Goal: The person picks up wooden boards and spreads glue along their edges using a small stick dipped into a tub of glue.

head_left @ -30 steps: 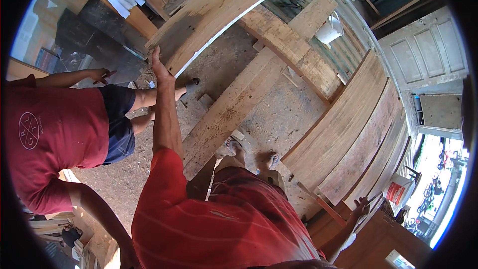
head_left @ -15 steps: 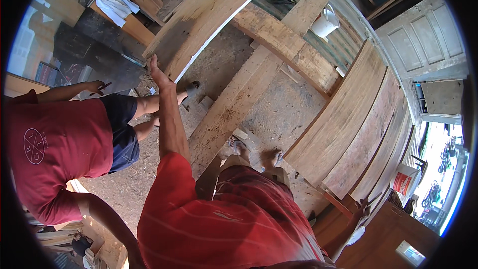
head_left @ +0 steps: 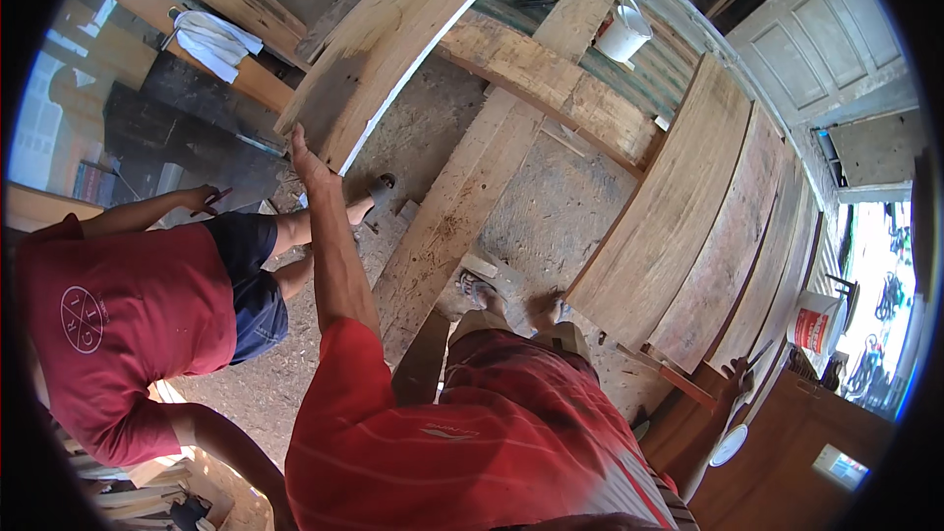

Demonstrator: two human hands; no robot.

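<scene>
My left hand is closed on the near end of a wide wooden plank, thumb along its end. One long edge of the plank is pale and bright. Out to the right, my right hand is beside the row of boards. A thin stick-like thing shows at its fingers; I cannot make out what it is. Below that hand is a white round disc, partly behind my forearm.
A co-worker in a maroon shirt stands close on my left, holding a small thin thing. More planks lie ahead of my feet. A white bucket stands at the far side, a red-and-white bucket at the right. A white cloth hangs far left.
The whole view has shifted slightly, with far things now a little further left and right-hand things lower. My left hand keeps its hold on the plank's end; my right hand stays out by the boards.
</scene>
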